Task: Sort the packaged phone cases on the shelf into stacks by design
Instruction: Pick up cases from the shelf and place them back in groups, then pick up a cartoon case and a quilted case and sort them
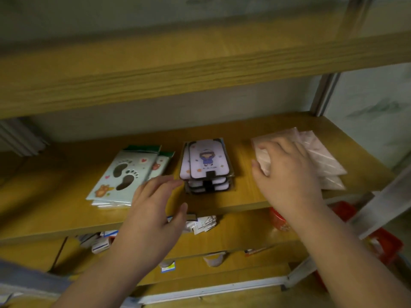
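1. Head view: three groups of packaged cases are seen on the shelf (222, 203): footprint stack (121, 174) at left, lavender stack (208, 165) in the middle, pink packets (320, 156) at right.
2. The right hand (287, 172) is laid on the pink packets, fingers curled at their left edge; a firm grasp cannot be confirmed.
3. The left hand (153, 203) is held released, empty, just beside the lavender stack.
4. Step judged: the pink group is being squared up. Next, its splayed edges need aligning.

Three stacks are sitting on the shelf (222, 202): one footprint-design stack (121, 174), one cartoon-figure stack (206, 165), one pink stack (320, 156); two hands are showing.
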{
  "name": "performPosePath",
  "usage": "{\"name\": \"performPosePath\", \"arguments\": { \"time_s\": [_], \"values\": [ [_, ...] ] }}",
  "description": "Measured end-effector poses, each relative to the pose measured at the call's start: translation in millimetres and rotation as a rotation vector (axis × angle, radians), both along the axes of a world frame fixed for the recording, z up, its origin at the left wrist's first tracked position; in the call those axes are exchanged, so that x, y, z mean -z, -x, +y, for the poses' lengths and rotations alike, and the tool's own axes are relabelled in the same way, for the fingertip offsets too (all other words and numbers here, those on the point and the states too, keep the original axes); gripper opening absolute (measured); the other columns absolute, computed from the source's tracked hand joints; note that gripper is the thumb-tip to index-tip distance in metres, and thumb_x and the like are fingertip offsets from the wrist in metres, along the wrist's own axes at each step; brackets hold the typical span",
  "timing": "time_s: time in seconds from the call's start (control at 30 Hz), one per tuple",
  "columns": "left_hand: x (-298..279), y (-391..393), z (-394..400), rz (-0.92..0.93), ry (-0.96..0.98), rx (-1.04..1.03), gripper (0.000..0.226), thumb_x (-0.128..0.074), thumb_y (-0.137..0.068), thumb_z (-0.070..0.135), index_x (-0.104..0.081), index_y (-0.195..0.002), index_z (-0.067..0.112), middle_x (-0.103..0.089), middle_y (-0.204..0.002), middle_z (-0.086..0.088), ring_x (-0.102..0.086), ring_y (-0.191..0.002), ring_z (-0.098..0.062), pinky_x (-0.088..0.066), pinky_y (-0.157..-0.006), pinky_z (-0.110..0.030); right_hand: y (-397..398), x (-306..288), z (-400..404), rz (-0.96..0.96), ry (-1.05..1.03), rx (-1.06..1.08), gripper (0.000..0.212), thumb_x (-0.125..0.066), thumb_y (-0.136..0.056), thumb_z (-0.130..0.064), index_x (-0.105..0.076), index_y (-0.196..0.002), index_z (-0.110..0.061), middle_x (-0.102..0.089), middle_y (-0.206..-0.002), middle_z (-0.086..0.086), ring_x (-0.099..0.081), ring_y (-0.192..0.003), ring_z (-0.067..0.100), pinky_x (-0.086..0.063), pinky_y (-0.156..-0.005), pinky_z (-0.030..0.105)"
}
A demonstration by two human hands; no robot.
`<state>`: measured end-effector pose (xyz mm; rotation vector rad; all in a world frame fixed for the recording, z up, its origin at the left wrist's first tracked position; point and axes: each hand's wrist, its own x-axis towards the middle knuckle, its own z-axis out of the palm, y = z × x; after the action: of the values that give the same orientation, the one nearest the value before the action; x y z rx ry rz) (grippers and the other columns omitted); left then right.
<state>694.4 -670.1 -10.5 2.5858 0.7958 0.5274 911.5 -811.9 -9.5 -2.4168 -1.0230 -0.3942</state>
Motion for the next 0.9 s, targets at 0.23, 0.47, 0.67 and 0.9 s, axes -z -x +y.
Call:
{"name": "performPosePath", "arguments": {
  "time_s": [0.23, 0.47, 0.67, 0.9],
  "values": [
    [-4, 68, 27, -0.029, -0.057, -0.082, 0.046, -0.063, -0.091, 0.033, -0.055, -0.136, 0.027, -0.045, -0.14, 0.014, -0.031, -0.132, -0.005, -0.024, -0.107, -0.023, 92, -3, 45, 0.012, 0.021, -0.191, 0.038, -0.059, -0.09, -0.038, -0.06, -0.125, -0.023, -0.058, -0.122, -0.004, -0.052, -0.114, 0.019, -0.046, -0.096, 0.037],
    [1, 198, 75, 0.02, -0.132, -0.265, 0.054, -0.06, -0.084, 0.037, -0.059, -0.133, 0.014, -0.056, -0.136, -0.005, -0.043, -0.131, -0.027, -0.034, -0.108, -0.038, 207, -12, 97, -0.004, 0.008, -0.314, 0.041, -0.062, -0.088, -0.035, -0.061, -0.125, -0.016, -0.059, -0.123, 0.002, -0.053, -0.117, 0.024, -0.046, -0.101, 0.041],
    [2, 330, 107, -0.005, -0.125, -0.357, 0.056, -0.05, -0.084, 0.043, -0.06, -0.132, 0.015, -0.057, -0.135, -0.003, -0.044, -0.132, -0.026, -0.032, -0.111, -0.034, 327, -14, 145, 0.031, 0.047, -0.392, 0.044, -0.059, -0.091, -0.04, -0.057, -0.132, -0.024, -0.053, -0.131, -0.006, -0.045, -0.126, 0.015, -0.04, -0.108, 0.038],
    [-3, 462, 137, 0.003, -0.122, -0.466, 0.053, -0.062, -0.091, 0.036, -0.052, -0.141, 0.021, -0.05, -0.143, 0.005, -0.034, -0.14, -0.017, -0.03, -0.113, -0.033, 456, -11, 205, 0.043, 0.031, -0.527, 0.043, -0.061, -0.089, -0.04, -0.057, -0.13, -0.025, -0.053, -0.127, -0.008, -0.046, -0.12, 0.015, -0.042, -0.104, 0.036]
  ]
}}
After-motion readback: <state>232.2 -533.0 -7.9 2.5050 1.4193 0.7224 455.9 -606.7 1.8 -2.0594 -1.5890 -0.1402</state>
